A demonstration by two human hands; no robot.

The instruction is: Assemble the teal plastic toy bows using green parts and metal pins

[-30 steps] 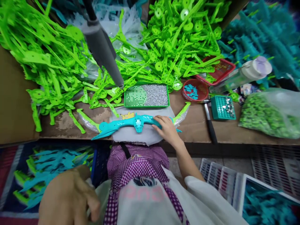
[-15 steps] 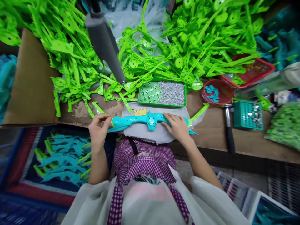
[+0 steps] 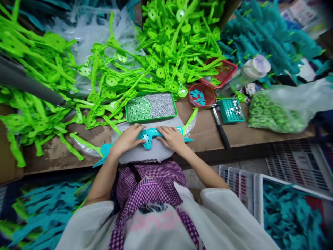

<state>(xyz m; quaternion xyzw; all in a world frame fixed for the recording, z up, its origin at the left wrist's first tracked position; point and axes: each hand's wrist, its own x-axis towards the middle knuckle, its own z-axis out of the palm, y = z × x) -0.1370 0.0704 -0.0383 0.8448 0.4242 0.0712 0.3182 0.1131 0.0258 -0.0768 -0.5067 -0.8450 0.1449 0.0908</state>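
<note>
A turquoise plastic toy bow (image 3: 147, 142) with a raised centre piece lies crosswise on a white cloth (image 3: 145, 154) at the table's front. Bright green curved arms stick out from both its ends, with clear plastic film along them. My left hand (image 3: 128, 141) is closed over the left half, thumb beside the centre piece. Just right of the centre, my right hand (image 3: 172, 139) grips the other half with its fingers over the top edge. Both palms hide parts of the bow. Directly behind it stands a green tray (image 3: 127, 113) of small silvery metal pieces.
Green plastic arms (image 3: 158, 59) are heaped along the back. On the right are a red basket (image 3: 191, 100) of turquoise bits, a hammer (image 3: 221, 128), a teal box (image 3: 230, 113) and a bag of green pieces (image 3: 273, 113). A grey tool (image 3: 33, 83) juts in from the left.
My left hand has moved from the bow's left end to beside its centre and closed there. My right hand stays on the right half. The whole view has swung to the right.
</note>
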